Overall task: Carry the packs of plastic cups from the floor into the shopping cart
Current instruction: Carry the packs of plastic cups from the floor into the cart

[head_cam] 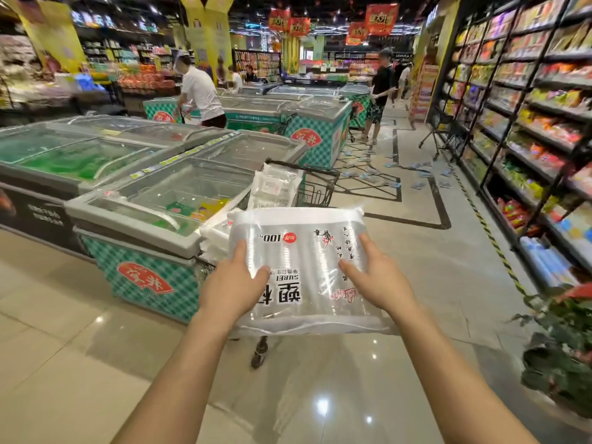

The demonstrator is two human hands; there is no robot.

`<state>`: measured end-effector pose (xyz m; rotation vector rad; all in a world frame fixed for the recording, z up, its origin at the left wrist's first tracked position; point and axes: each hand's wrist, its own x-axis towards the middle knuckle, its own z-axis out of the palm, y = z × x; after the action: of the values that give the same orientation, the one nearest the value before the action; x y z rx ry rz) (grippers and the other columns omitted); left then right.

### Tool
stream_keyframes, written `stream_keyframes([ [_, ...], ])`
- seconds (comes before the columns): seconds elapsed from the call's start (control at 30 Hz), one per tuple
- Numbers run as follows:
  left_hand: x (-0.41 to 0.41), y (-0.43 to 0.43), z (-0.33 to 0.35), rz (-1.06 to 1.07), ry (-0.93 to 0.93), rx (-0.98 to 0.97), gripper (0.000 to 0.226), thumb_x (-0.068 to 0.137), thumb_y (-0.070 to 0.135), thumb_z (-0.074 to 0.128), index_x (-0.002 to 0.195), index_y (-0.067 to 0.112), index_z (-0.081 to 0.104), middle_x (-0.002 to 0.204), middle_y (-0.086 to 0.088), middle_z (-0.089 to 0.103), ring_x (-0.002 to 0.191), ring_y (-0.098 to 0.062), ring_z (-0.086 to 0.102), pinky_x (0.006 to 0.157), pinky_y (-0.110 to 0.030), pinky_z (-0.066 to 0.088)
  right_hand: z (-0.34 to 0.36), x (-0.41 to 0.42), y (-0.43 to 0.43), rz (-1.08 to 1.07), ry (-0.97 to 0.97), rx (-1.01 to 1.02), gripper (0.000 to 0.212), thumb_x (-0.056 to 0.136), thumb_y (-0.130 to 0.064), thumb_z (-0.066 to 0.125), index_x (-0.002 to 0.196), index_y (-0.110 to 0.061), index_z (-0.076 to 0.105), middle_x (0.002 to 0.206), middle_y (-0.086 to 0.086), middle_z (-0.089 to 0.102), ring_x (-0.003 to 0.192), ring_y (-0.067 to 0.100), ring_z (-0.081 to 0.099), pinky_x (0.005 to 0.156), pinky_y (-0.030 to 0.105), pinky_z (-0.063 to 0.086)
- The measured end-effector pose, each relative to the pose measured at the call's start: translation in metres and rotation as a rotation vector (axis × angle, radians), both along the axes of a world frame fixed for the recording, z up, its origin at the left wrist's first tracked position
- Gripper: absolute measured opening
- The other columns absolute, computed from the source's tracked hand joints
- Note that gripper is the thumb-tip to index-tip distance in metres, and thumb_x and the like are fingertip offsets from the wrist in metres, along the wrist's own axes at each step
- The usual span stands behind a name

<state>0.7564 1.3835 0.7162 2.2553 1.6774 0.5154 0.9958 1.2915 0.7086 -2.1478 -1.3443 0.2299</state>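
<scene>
Left grip point(234, 290) is clamped on the near left part of the pack point(304, 248), thumb and one finger pressed on its top face and the other fingers hidden beneath. The pack is a flat clear bag of stacked plastic cups. It is held level in the air between both grips, over the near end of the cart point(320, 177), with its print upside down toward the camera. Right grip point(381, 283) is clamped on the near right part in the same way, thumb and one finger on top.

Far left, glass-topped freezers point(153, 200) run in rows across the floor point(89, 354). A person in a white shirt point(200, 91) bends over one further back. The cart stands just beside the right end of the nearest freezer. More packs point(275, 187) lie piled in it, some rising above its wire rim, others showing low at its left side. One cart wheel point(259, 350) shows on the tiles below the held pack.

Beyond the cart, small blue items point(416, 184) lie scattered over the floor; they are too small to tell what. A person in a black shirt point(381, 81) stands among them by another freezer. A second cart point(443, 129) stands against the shelves point(528, 123), which line the right edge of the floor, full of coloured packets. A leafy plant point(563, 341) stands at the near right.
</scene>
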Motion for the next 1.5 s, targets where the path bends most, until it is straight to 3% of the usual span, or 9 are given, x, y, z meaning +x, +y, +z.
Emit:
stream_keyframes([
  [0.23,0.078,0.128,-0.021,0.062,-0.001,0.015,0.073,0.092,0.052,0.045,0.153,0.026,0.014,0.137,-0.018,0.05,0.124,-0.037,0.048,0.091,-0.043,0.045,-0.031,0.085,0.148,0.064,0.048,0.0,0.078,0.089,-0.061,0.05,0.153,-0.033,0.016,0.144,0.011,0.048,0.131,0.031,0.046,0.103,0.047,0.042],
  [0.63,0.224,0.321,-0.035,0.258,-0.015,-0.056,0.072,0.093,0.052,0.046,0.152,0.028,0.011,0.13,-0.023,0.051,0.116,-0.038,0.053,0.089,-0.042,0.043,-0.039,0.246,0.387,0.321,0.042,-0.032,0.075,0.092,-0.06,0.046,0.154,-0.032,0.014,0.15,0.007,0.041,0.136,0.027,0.039,0.105,0.041,0.036],
  [0.77,0.245,0.377,-0.05,0.273,-0.028,-0.072,0.071,0.092,0.051,0.046,0.149,0.03,0.011,0.123,-0.023,0.056,0.108,-0.038,0.056,0.082,-0.041,0.045,-0.055,0.268,0.448,0.345,0.128,-0.058,0.076,0.091,-0.059,0.049,0.154,-0.035,0.014,0.152,0.008,0.036,0.139,0.023,0.035,0.11,0.04,0.031],
  [0.9,0.258,0.434,-0.065,0.306,-0.059,-0.088,0.074,0.093,0.052,0.045,0.152,0.031,0.006,0.128,-0.022,0.052,0.115,-0.037,0.054,0.086,-0.041,0.043,-0.067,0.282,0.517,0.396,0.156,-0.039,0.074,0.093,-0.051,0.052,0.155,-0.03,0.019,0.154,0.008,0.036,0.14,0.023,0.033,0.112,0.038,0.03],
  [1.1,0.274,0.535,-0.1,0.336,-0.127,-0.142,0.075,0.095,0.053,0.043,0.154,0.029,0.003,0.14,-0.022,0.042,0.121,-0.038,0.051,0.094,-0.042,0.042,-0.081,0.296,0.624,0.432,0.096,0.004,0.073,0.093,-0.047,0.058,0.153,-0.022,0.026,0.155,-0.001,0.035,0.142,0.021,0.032,0.111,0.032,0.026],
  [1.27,0.289,0.61,-0.128,0.347,-0.238,-0.25,0.078,0.095,0.059,0.038,0.153,0.035,-0.006,0.153,-0.018,0.028,0.134,-0.036,0.041,0.106,-0.044,0.037,-0.079,0.313,0.707,0.437,0.061,0.006,0.073,0.09,-0.048,0.06,0.153,-0.03,0.027,0.145,0.008,0.045,0.133,0.021,0.041,0.103,0.032,0.033],
  [1.5,0.298,0.677,-0.173,0.402,-0.195,-0.263,0.069,0.096,0.058,0.032,0.152,0.04,-0.004,0.152,-0.009,0.031,0.129,-0.032,0.045,0.099,-0.047,0.043,-0.094,0.323,0.8,0.578,-0.076,-0.002,0.069,0.09,-0.057,0.054,0.151,-0.035,0.029,0.139,0.009,0.048,0.119,0.012,0.046,0.097,0.024,0.035],
])
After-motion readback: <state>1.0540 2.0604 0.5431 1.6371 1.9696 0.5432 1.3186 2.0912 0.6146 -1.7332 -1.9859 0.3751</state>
